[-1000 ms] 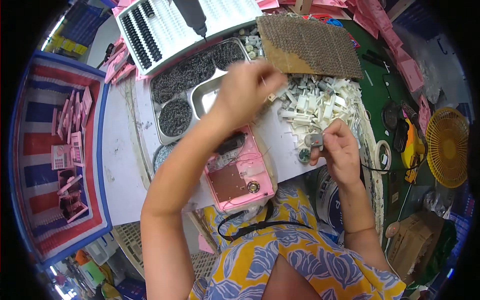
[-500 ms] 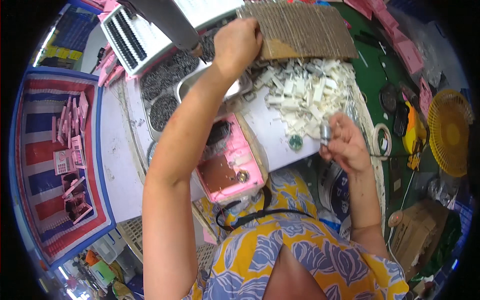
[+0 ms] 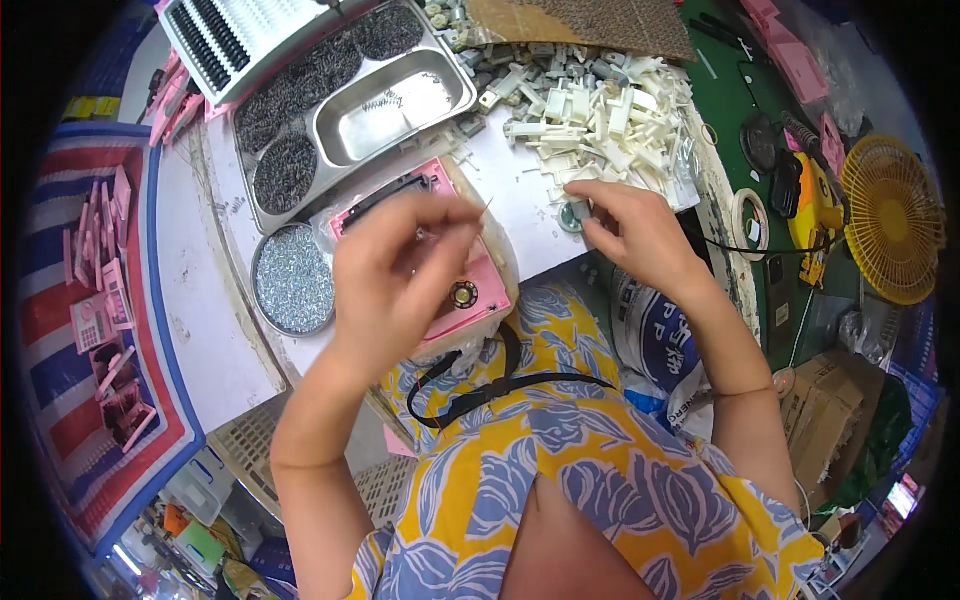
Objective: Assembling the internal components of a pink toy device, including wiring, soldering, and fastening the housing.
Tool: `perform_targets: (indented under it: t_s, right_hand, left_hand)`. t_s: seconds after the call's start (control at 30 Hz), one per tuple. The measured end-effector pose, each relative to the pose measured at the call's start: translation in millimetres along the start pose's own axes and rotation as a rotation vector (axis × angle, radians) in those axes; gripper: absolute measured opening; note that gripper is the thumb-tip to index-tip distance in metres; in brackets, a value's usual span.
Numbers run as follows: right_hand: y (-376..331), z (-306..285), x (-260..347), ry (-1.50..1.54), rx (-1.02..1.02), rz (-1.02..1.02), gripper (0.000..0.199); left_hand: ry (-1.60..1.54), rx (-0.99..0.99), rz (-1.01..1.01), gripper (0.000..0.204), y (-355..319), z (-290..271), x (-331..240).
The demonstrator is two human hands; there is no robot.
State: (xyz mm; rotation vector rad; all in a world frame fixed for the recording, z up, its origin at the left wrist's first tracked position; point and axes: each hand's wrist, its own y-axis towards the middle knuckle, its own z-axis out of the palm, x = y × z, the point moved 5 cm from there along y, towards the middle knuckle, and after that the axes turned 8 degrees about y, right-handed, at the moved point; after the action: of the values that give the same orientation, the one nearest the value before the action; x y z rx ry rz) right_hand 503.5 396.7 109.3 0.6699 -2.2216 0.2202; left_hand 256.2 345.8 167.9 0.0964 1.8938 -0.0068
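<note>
My left hand (image 3: 405,270) hovers over an open pink plastic case (image 3: 490,285), its fingers pinched around a thin, sliver-like piece (image 3: 487,207) too small to identify. The hand covers much of the case; a round brass-coloured part (image 3: 464,294) and a black part (image 3: 385,198) show inside it. Beyond the table's front edge on the right, my right hand (image 3: 645,235) grips a small grey metal piece (image 3: 581,210) between thumb and fingers. Just behind that piece sits a small round green item (image 3: 569,218), partly hidden.
A metal tray (image 3: 398,108) of dark springs lies at the back, beside a round dish (image 3: 293,278) of tiny shiny parts. White plastic parts (image 3: 620,125) are heaped under corrugated cardboard (image 3: 590,25). At left stands a striped bin (image 3: 60,330); at right, a yellow fan (image 3: 893,220).
My left hand has come back from the cardboard and metal tray to above the pink case. My right hand has shifted left with the grey metal piece. The view has shifted too.
</note>
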Motion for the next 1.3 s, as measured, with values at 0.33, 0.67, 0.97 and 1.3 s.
perform_targets:
  t_s: [0.33,0.67,0.97,1.3]
  right_hand:
    - [14,-2,17,0.019,0.123,0.104,0.037]
    - [-16,50,71,1.230,0.270,0.338,0.047]
    - [-11,57,69,0.981,0.278,0.252,0.052]
    - [-3,44,89,0.529,0.207,-0.115,0.034]
  left_hand:
    - [-0.173,-0.042,-0.033,0.012,-72,20,39]
    - [-0.340,-0.035,-0.157,0.037,-77,38,43]
    - [-0.260,-0.109,-0.061,0.035,-77,34,45]
    - [0.224,-0.226,0.486,0.038,-82,17,24]
